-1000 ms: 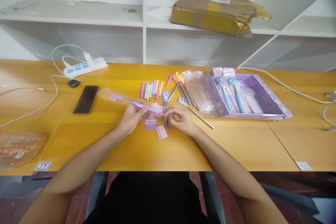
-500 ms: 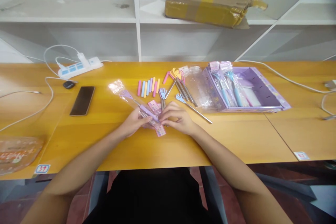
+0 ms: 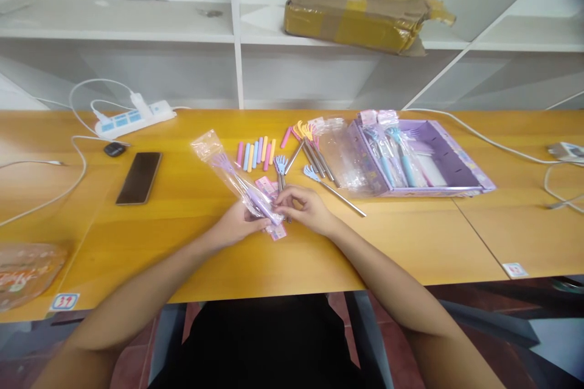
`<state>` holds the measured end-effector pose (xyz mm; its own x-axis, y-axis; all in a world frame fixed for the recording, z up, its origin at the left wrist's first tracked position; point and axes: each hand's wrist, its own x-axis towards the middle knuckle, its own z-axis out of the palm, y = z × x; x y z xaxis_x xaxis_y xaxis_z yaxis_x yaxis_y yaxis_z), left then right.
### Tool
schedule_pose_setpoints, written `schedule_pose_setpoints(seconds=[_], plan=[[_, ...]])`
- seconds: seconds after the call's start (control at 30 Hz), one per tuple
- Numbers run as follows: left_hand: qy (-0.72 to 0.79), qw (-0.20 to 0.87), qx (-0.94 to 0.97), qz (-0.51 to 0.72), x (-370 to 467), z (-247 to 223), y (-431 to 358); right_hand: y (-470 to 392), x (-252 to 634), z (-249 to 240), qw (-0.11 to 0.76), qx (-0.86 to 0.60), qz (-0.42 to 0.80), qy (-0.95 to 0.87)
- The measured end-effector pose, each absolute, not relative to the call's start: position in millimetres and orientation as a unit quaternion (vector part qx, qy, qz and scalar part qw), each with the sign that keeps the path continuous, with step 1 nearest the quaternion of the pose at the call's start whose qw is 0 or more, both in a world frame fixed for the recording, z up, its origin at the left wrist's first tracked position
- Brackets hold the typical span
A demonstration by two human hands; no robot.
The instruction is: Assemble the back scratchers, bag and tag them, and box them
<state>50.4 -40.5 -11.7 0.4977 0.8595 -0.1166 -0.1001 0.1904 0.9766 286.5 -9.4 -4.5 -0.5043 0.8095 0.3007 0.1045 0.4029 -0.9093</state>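
A purple back scratcher (image 3: 258, 197) lies inside a clear plastic bag (image 3: 207, 146), its claw end pointing up and left. My left hand (image 3: 238, 223) is closed around the bagged scratcher near its handle. The thumb and fingers of my right hand (image 3: 306, 208) pinch at the bag's lower right end. Pink cards (image 3: 277, 231) show under and beside the bag. Just beyond my right hand are a blue-clawed scratcher (image 3: 280, 164) with a metal rod and another blue one (image 3: 337, 189) lying slantwise.
Several coloured handle tubes (image 3: 256, 154) lie in a row behind, near yellow and pink scratcher heads (image 3: 305, 130). Empty clear bags (image 3: 342, 155) rest against a purple box (image 3: 456, 152) with bagged scratchers. Leftward are a phone (image 3: 139, 178) and a power strip (image 3: 137, 120).
The scratcher has slid into the bag, its handle end now under the plastic. My left thumb has shifted lower along the bag, and my right hand stays at its end.
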Motion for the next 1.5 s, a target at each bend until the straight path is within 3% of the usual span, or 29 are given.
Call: schedule_pose_setpoints(seconds=[0.1, 0.23, 0.47, 0.73, 0.9, 1.1, 1.27, 1.37, 1.5], plan=[[0.349, 0.674, 0.536, 0.369, 48, -9, -38, -7, 288, -5, 0.400, -0.326, 0.485, -0.706], [0.341, 0.679, 0.544, 0.355, 45, -9, -38, -10, 288, -7, 0.342, -0.289, 0.573, -0.686], [0.346, 0.682, 0.569, 0.302, 46, -8, -43, -19, 286, -4, 0.278, -0.299, 0.523, -0.748], [0.311, 0.709, 0.581, 0.250, 42, -8, -37, -14, 289, 0, 0.199, -0.232, 0.584, -0.752], [0.275, 0.735, 0.572, 0.241, 35, 0, -33, -17, 289, 8, 0.225, -0.212, 0.584, -0.750], [0.269, 0.744, 0.576, 0.206, 30, 15, -34, -15, 295, 14, 0.182, -0.178, 0.636, -0.728], [0.235, 0.753, 0.610, 0.077, 40, 23, -51, -11, 297, 10, 0.320, -0.275, 0.697, -0.580], [0.227, 0.690, 0.685, 0.059, 44, 27, -56, -13, 293, 6, 0.327, -0.313, 0.708, -0.542], [0.317, 0.570, 0.740, 0.167, 36, 28, -44, -22, 280, 1, 0.275, -0.282, 0.745, -0.539]])
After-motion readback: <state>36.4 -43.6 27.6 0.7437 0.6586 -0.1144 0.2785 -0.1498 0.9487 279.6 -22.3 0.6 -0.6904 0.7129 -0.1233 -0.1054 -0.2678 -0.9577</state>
